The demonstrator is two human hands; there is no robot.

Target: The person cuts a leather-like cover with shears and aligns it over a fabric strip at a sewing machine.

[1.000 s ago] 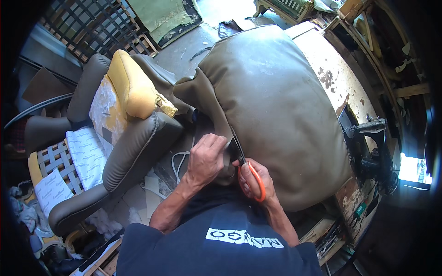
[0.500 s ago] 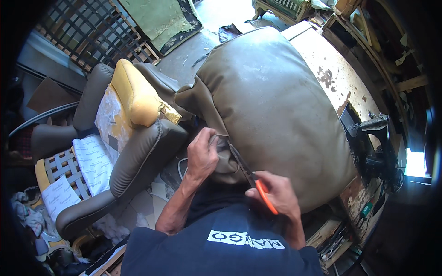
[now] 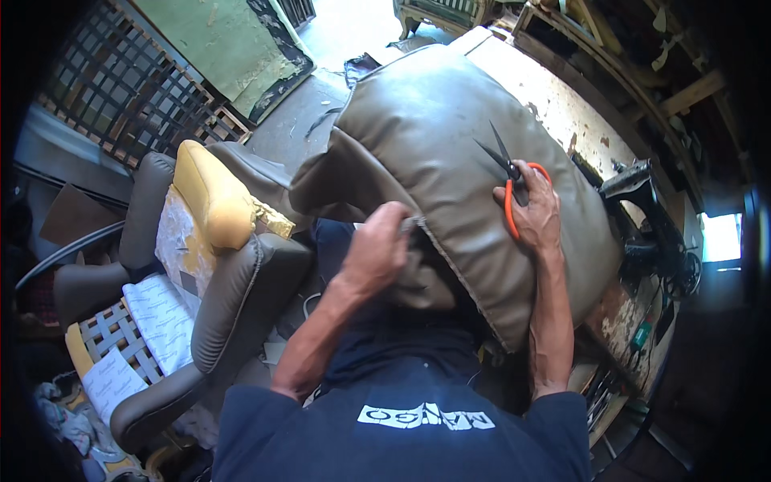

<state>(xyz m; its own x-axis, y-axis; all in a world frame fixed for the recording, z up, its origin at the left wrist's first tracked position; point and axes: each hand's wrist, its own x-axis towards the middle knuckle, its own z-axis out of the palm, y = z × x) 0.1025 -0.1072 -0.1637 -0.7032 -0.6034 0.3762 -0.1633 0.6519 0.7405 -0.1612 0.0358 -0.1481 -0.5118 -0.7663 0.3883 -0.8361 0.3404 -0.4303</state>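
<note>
Scissors (image 3: 514, 170) in the right hand (image 3: 536, 210), fingers curled around the orange loops, blades parted in a narrow V and pointing up and left, beyond the fingertips, over the big brown cushion (image 3: 458, 161). Cannot tell whether touching its top. In the left hand (image 3: 376, 251), fingers pressed together, pinching the cushion at its seam edge, tips partly hidden. Compared with a second ago, a clear change on the right: no longer low beside the left fingers with blades along the edge, but raised and shifted away to the right. Left pinch still at the edge, with the seam now exposed as a thin ridge from those fingers down toward the right, a dark gap alongside. Cushion between and under both hands: smooth, wrinkled between the fingers, swollen below the scissors, slack in a flap up and left of the left fingers. Right of the right fingers, a black sewing machine (image 3: 642, 205) by a paint-worn bench (image 3: 562, 88). Well left of the left fingers, an armchair (image 3: 226, 305) with bare yellow foam (image 3: 213, 199).
</note>
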